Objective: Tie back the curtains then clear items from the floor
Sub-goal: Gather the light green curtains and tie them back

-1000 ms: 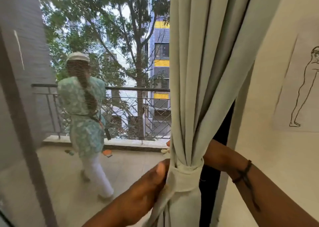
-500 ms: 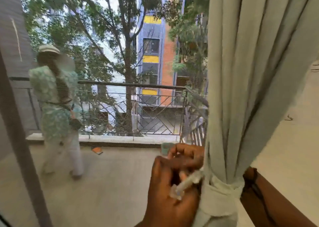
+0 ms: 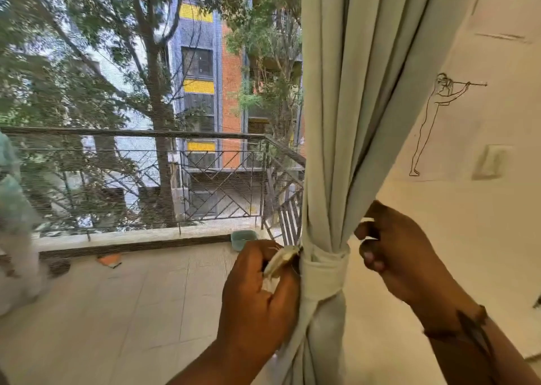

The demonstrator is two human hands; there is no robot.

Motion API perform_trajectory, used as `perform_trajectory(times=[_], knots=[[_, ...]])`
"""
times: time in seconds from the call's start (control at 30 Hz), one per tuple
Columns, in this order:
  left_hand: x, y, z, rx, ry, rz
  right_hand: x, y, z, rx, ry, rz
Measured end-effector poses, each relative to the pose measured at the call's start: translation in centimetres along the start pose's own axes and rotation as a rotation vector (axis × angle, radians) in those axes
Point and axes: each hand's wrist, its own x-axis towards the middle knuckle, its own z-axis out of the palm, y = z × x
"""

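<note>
While the pale green curtain (image 3: 351, 115) hangs gathered into a narrow bunch, a band of the same cloth, the tie (image 3: 325, 273), is wrapped around it low down. Just left of the tie, the left hand (image 3: 257, 294) rises from below with the forearm angled up toward the curtain, back of the hand to the camera, its fingers curled and pinching a loose end of the tie (image 3: 282, 260) that sticks out to the left. Just right of the tie, the right hand (image 3: 395, 250) reaches in from the lower right, wrist bent, fingers curled toward the curtain; whether they grip any cloth cannot be told, as the fingertips lie partly behind the folds. A dark cord bracelet (image 3: 468, 323) sits on the right wrist. Left of the curtain, beyond a mesh screen, a balcony railing (image 3: 146, 134) runs across, with a small teal tub (image 3: 243, 238) and an orange item (image 3: 109, 260) on the balcony floor near the left hand. Right of the curtain, a line drawing (image 3: 433, 121) marks the wall.
</note>
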Motion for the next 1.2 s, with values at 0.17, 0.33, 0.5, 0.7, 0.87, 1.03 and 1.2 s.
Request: perform_trajectory(times=[0.17, 0.33, 0.5, 0.7, 0.87, 1.03, 1.2], knots=[[1.3, -1.0, 0.0, 0.210, 0.033, -0.015, -5.5, 1.0, 2.9, -0.269, -0.013, -0.416], [1.0, -0.2, 1.0, 0.509, -0.066, 0.384, -0.7, 1.9, 4.5, -0.391, -0.040, -0.496], [1.6, 0.3, 2.7, 0.782, -0.054, 0.639, 5.4, 0.7, 3.1, 0.364, -0.700, 0.072], [1.5, 1.1, 3.8, 0.909, -0.138, 0.611, 7.8, 1.7, 2.7, 0.454, -0.984, 0.275], [1.4, 1.3, 3.8, 1.065, -0.245, 0.489, 7.5, 1.9, 2.7, 0.478, -0.970, 0.323], [3.0, 1.3, 4.2, 1.069, -0.247, 0.389, 6.7, 2.1, 2.1, 0.072, -0.472, -0.035], [4.6, 0.3, 4.9, 0.995, -0.240, 0.327, 3.9, 5.2, 1.0, 0.048, -0.267, -0.071]])
